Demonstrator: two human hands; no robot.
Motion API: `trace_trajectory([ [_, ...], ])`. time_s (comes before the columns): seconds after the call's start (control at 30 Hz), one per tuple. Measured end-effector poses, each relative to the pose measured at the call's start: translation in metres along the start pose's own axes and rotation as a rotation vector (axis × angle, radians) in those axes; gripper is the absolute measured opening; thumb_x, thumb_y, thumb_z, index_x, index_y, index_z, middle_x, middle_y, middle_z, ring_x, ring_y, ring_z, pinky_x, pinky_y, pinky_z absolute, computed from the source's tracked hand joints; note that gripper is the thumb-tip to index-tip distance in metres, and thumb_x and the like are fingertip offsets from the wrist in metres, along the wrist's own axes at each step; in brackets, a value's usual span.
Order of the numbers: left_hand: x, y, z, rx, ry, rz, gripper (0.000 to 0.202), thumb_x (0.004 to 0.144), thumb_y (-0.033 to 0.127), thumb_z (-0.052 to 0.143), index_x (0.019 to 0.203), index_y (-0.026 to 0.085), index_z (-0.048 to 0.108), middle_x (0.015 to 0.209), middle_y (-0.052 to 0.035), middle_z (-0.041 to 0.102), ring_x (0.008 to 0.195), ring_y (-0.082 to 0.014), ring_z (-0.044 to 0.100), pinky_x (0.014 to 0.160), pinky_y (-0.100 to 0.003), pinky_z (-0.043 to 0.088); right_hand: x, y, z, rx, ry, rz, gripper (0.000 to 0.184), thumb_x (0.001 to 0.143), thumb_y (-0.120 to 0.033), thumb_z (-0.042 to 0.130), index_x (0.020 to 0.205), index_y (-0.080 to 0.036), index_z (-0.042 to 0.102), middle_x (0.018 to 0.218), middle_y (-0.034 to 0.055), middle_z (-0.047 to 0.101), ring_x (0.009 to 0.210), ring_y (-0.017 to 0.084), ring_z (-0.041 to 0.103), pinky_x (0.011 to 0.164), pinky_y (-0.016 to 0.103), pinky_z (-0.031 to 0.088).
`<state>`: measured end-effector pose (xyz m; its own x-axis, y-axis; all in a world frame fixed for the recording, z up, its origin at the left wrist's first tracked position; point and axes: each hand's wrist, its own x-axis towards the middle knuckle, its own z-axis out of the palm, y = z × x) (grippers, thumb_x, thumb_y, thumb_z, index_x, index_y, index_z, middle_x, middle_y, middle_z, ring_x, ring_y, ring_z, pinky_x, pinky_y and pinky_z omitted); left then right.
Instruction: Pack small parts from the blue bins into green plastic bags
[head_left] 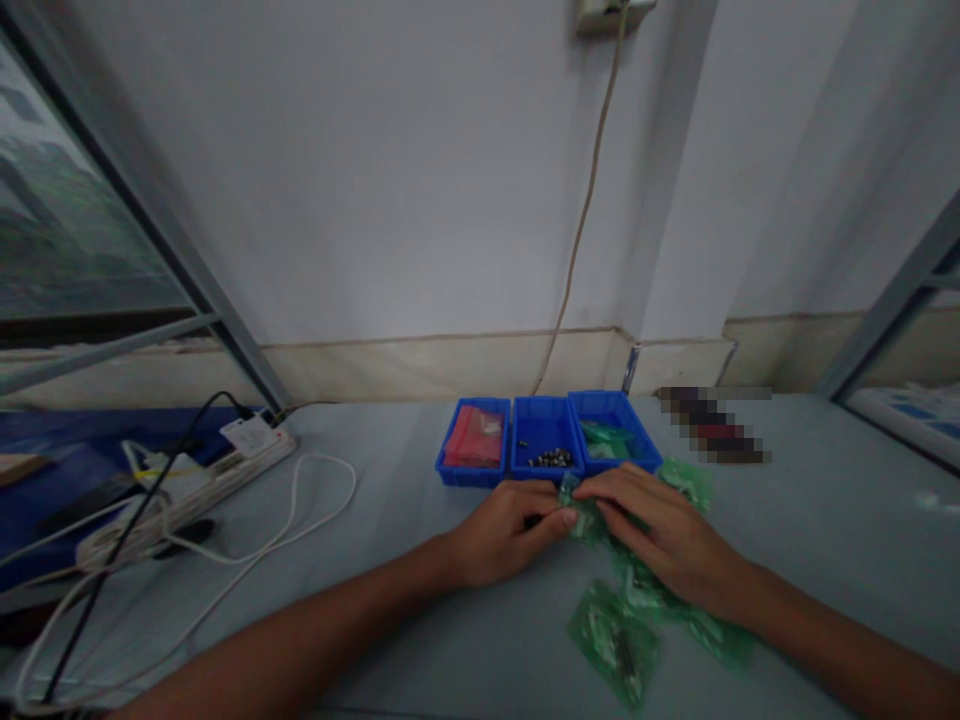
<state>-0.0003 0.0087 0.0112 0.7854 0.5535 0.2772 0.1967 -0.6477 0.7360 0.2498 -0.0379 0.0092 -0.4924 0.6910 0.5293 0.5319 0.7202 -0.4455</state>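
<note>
My left hand [510, 530] and my right hand [660, 535] meet near the front of the table, both pinching one small green plastic bag [581, 515] between thumb and fingers. Several more green bags [615, 645] lie on the table under and in front of my right hand, one at the right [690, 480]. Just beyond my hands stand three blue bins side by side: the left bin [474, 440] holds red bags, the middle bin [545, 440] holds small dark metal parts, the right bin [613, 430] holds green bags.
A white power strip [247, 450] with black and white cables [315, 500] lies at the left. A cord [585, 220] runs up the wall to a socket. A blurred dark object [712, 425] sits behind the bins at right.
</note>
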Motion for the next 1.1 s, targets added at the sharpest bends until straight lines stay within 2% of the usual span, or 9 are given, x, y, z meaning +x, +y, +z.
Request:
trace_trajectory([
  [0.13, 0.002, 0.0, -0.001, -0.068, 0.041, -0.026, 0.062, 0.113, 0.061, 0.042, 0.069, 0.017, 0.05, 0.078, -0.0003, 0.05, 0.072, -0.0149, 0.05, 0.068, -0.026, 0.039, 0.001, 0.0, -0.001, -0.008, -0.007, -0.013, 0.032, 0.11, -0.013, 0.052, 0.136, -0.03, 0.061, 0.119, 0.0078, 0.077, 0.11, 0.027, 0.072, 0.1, 0.046, 0.055],
  [0.27, 0.003, 0.0, 0.0, -0.159, 0.111, -0.114, 0.059, 0.112, 0.063, 0.044, 0.073, 0.018, 0.048, 0.073, 0.0029, 0.042, 0.067, -0.0135, 0.042, 0.063, -0.026, 0.034, 0.0, 0.001, 0.0, -0.008, -0.019, -0.011, 0.031, 0.11, -0.017, 0.057, 0.137, -0.03, 0.061, 0.121, 0.0078, 0.076, 0.113, 0.028, 0.071, 0.108, 0.049, 0.051],
  [0.4, 0.002, 0.002, 0.001, -0.15, 0.107, -0.147, 0.054, 0.112, 0.059, 0.045, 0.079, 0.017, 0.053, 0.073, 0.0031, 0.046, 0.068, -0.0136, 0.043, 0.063, -0.025, 0.034, 0.0, 0.001, 0.0, 0.032, 0.008, 0.0, 0.023, 0.112, -0.021, 0.056, 0.131, -0.028, 0.064, 0.117, 0.0083, 0.071, 0.112, 0.026, 0.068, 0.098, 0.039, 0.055],
  [0.47, 0.001, 0.003, 0.002, -0.135, 0.098, -0.122, 0.046, 0.113, 0.053, 0.047, 0.088, 0.016, 0.061, 0.079, 0.0008, 0.056, 0.073, -0.0148, 0.05, 0.068, -0.026, 0.039, 0.0, 0.0, 0.0, 0.048, 0.018, 0.009, 0.017, 0.112, -0.023, 0.056, 0.124, -0.026, 0.067, 0.112, 0.0079, 0.069, 0.107, 0.025, 0.067, 0.093, 0.035, 0.055],
  [0.53, 0.0, 0.002, 0.003, -0.147, 0.091, -0.109, 0.035, 0.112, 0.046, 0.052, 0.106, 0.015, 0.066, 0.086, -0.0012, 0.063, 0.077, -0.0159, 0.056, 0.071, -0.026, 0.043, 0.001, -0.001, 0.0, 0.053, 0.034, 0.019, 0.013, 0.113, -0.025, 0.056, 0.114, -0.025, 0.069, 0.106, 0.0071, 0.068, 0.102, 0.025, 0.067, 0.089, 0.034, 0.054],
  [0.6, -0.001, -0.001, 0.005, -0.178, 0.095, -0.118, 0.029, 0.108, 0.041, 0.061, 0.124, 0.016, 0.064, 0.089, -0.0012, 0.064, 0.077, -0.0158, 0.058, 0.07, -0.026, 0.044, 0.002, -0.001, 0.0, 0.049, 0.055, 0.043, 0.016, 0.113, -0.026, 0.056, 0.105, -0.024, 0.07, 0.1, 0.0057, 0.067, 0.096, 0.023, 0.066, 0.086, 0.032, 0.053],
  [0.77, -0.003, -0.008, 0.01, -0.216, 0.111, -0.104, 0.047, 0.101, 0.026, 0.07, 0.143, 0.019, 0.052, 0.094, 0.0005, 0.063, 0.077, -0.0142, 0.06, 0.071, -0.025, 0.048, 0.004, 0.002, 0.0, 0.055, 0.091, 0.158, 0.021, 0.111, -0.027, 0.058, 0.094, -0.023, 0.069, 0.086, 0.0016, 0.068, 0.083, 0.022, 0.067, 0.077, 0.03, 0.049],
  [0.9, -0.003, -0.009, 0.01, -0.177, 0.128, -0.107, 0.065, 0.096, 0.026, 0.078, 0.153, 0.022, 0.046, 0.093, 0.0024, 0.06, 0.075, -0.014, 0.058, 0.068, -0.024, 0.047, 0.004, 0.003, 0.001, 0.09, 0.084, 0.287, 0.028, 0.112, -0.033, 0.054, 0.088, -0.023, 0.066, 0.073, -0.0021, 0.063, 0.069, 0.019, 0.063, 0.067, 0.029, 0.045],
  [1.1, -0.003, -0.005, 0.009, -0.124, 0.246, -0.066, 0.057, 0.097, 0.022, 0.074, 0.15, 0.025, 0.051, 0.09, 0.0036, 0.057, 0.073, -0.0131, 0.057, 0.068, -0.024, 0.047, 0.003, 0.0, 0.002, 0.168, 0.023, 0.289, 0.026, 0.113, -0.035, 0.05, 0.094, -0.024, 0.064, 0.074, -0.0034, 0.064, 0.07, 0.018, 0.066, 0.069, 0.029, 0.046],
])
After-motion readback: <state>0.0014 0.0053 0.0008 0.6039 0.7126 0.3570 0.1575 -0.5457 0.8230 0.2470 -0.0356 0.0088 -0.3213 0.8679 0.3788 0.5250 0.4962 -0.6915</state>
